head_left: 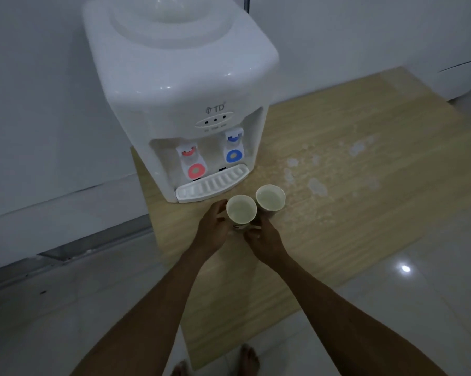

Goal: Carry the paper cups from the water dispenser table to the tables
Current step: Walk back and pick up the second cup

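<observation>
Two white paper cups stand side by side on the wooden table (351, 213), just in front of the water dispenser's drip tray. The left paper cup (241, 210) has my left hand (212, 226) curled around its left side, fingers on its wall. The right paper cup (270, 198) stands slightly farther back, touching or nearly touching the first. My right hand (264, 240) is at the lower walls of the cups, between and below them. Its fingertips are hidden behind the cups, so its grip is unclear. Both cups look upright.
The white water dispenser (180, 85), with red and blue taps, fills the table's back left corner. Pale wet-looking patches (317, 185) mark the tabletop to the right. Glossy floor tiles (391, 308) surround the low table, and my bare feet (249, 359) are at its front edge.
</observation>
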